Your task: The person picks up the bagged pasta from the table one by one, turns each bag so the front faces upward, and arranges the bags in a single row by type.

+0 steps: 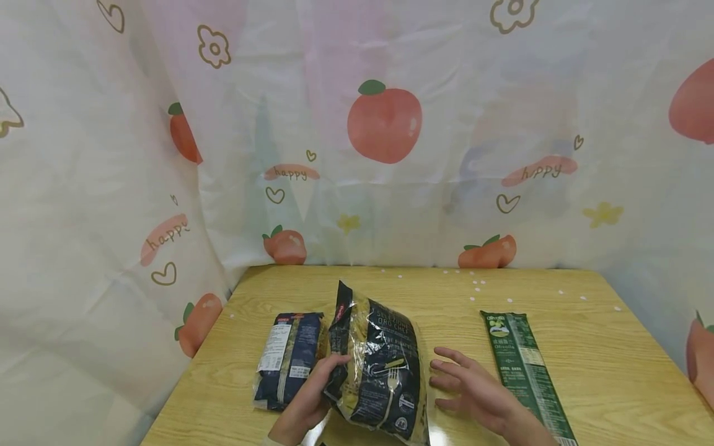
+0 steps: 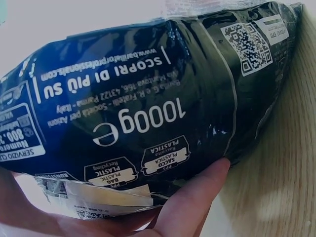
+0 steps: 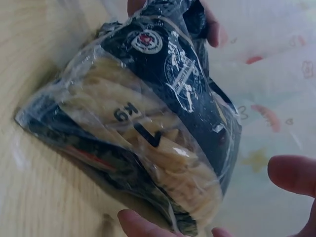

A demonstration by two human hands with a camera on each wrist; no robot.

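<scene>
A plump, dark plastic bag of pasta (image 1: 390, 365) with a fork printed on its front is tilted up in the middle of the head view. My left hand (image 1: 312, 393) grips it by its left side, thumb on the front. In the left wrist view, the bag's (image 2: 138, 98) printed side reads 1000g, with the fingers along its lower edge. Pale pasta shows through a clear window of the bag (image 3: 133, 108) in the right wrist view. My right hand (image 1: 474, 393) is just right of the bag, fingers spread and holding nothing.
Left of the bag, a smaller dark blue packet (image 1: 301, 353) with a white label lies on the wooden table (image 1: 608, 347). A long green packet (image 1: 521, 365) lies on the right. Behind the table hangs a fruit-patterned curtain (image 1: 429, 204). Small white dots speckle the far tabletop.
</scene>
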